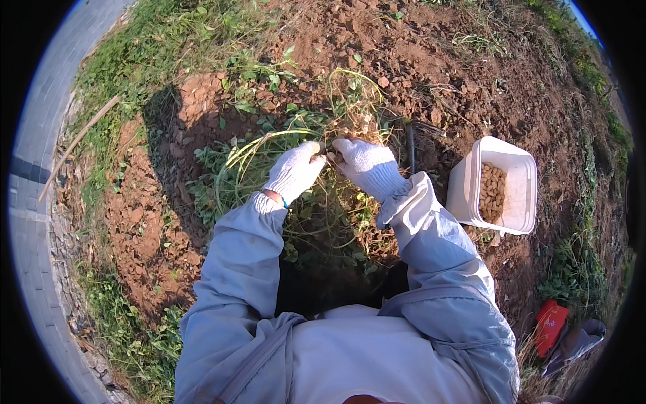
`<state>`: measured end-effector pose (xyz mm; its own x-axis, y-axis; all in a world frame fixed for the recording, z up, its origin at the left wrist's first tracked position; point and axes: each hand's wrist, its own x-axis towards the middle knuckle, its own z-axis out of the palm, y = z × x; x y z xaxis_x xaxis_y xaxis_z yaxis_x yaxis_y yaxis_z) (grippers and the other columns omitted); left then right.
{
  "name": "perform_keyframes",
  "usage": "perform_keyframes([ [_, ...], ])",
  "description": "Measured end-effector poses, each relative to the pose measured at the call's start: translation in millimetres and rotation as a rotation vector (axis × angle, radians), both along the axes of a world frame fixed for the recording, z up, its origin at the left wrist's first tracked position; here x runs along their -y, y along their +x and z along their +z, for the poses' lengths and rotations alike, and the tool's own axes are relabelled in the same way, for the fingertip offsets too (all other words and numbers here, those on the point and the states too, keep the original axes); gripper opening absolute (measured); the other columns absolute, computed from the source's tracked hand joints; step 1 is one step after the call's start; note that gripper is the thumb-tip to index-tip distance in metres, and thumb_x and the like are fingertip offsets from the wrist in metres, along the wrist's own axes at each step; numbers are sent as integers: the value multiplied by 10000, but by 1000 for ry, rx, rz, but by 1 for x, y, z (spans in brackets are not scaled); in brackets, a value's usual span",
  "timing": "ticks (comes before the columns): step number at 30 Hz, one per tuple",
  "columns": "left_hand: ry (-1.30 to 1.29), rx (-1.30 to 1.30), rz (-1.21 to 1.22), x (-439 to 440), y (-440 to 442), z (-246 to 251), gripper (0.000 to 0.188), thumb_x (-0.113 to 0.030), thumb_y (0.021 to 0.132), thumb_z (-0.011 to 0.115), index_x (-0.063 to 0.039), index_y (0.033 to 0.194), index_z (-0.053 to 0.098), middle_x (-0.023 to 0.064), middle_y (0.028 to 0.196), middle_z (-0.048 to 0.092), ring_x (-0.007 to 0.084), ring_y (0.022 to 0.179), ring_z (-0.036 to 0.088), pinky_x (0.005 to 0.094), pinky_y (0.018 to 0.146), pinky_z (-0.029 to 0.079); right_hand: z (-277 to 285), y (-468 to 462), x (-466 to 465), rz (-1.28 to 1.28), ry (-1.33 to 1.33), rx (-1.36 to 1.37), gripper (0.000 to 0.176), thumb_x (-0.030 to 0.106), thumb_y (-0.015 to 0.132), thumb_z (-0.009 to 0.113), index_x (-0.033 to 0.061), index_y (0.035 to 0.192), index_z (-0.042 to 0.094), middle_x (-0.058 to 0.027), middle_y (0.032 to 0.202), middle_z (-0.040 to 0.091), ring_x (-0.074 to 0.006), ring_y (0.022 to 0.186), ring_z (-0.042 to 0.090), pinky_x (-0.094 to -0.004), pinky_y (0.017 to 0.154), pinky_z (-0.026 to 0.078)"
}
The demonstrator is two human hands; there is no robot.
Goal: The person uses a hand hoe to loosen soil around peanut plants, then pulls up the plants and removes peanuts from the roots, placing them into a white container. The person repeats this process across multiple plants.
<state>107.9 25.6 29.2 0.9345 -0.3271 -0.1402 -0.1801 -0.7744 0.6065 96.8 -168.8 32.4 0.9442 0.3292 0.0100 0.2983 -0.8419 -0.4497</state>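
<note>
White knitted gloves cover both my hands, which meet over a heap of pulled peanut plants [237, 171]. My left hand [298, 169] has its thumb and fingertips pinched together among the stems. Close beside it, my right hand [367, 164] is closed on a tangle of peanut roots [361, 123] that sticks up beyond the knuckles. What lies between the fingertips is small and mostly hidden. To the right, a white plastic bucket [462, 187] leans towards me with unshelled peanuts [492, 192] in the bottom.
A metal rod [411, 149] stands out of the soil beyond my right wrist. On the left, a wooden stick [78, 146] lies by a paved path [30, 242]. At lower right are a red bag-like item [550, 325] and a dark cloth [575, 346]. Clumpy reddish soil [424, 45] surrounds the plants.
</note>
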Motion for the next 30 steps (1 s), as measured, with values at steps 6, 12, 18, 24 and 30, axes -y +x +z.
perform_keyframes([
  [6, 40, -186, -10, 2, -13, 12, 551, -274, 876, 651, -109, 1384, 515, 129, 1291, 634, 320, 1137, 628, 409, 944, 490, 24, -18, 0, -18, 182, -151, 221, 272, 837, 606, 71, 923, 640, -144, 842, 695, -318, 805, 690, -414, 720, 537],
  [12, -94, 81, 12, -11, -15, -16, 384, -258, 905, 642, -137, 1269, 626, 93, 1066, 712, 263, 895, 696, 363, 750, 536, -1, -35, -7, -26, 517, -517, 347, 292, 820, 672, 17, 1024, 617, -47, 801, 641, -129, 703, 610, -294, 644, 480],
  [18, -71, 127, 8, -11, -25, -18, 388, -343, 895, 655, -185, 1250, 649, 116, 1014, 712, 294, 827, 691, 373, 709, 536, -11, -68, -11, 150, 902, -712, 259, 180, 855, 666, 27, 1055, 601, 16, 853, 609, -50, 710, 541, -212, 624, 450],
  [24, -89, 139, 58, -10, -17, -13, 399, -386, 894, 624, -169, 1227, 652, 104, 1041, 715, 324, 896, 685, 404, 769, 539, 16, -89, -13, 43, 1489, -1069, 300, 154, 848, 651, 14, 1098, 565, -86, 823, 655, -132, 466, 560, -220, 344, 397],
  [30, -114, 120, 54, 3, -24, -5, 345, -379, 892, 617, -220, 1196, 649, 103, 969, 723, 326, 892, 688, 417, 763, 537, 8, -47, 2, -87, 1157, -547, 246, 199, 982, 586, 30, 1158, 553, -91, 926, 663, -130, 666, 647, -278, 518, 512],
])
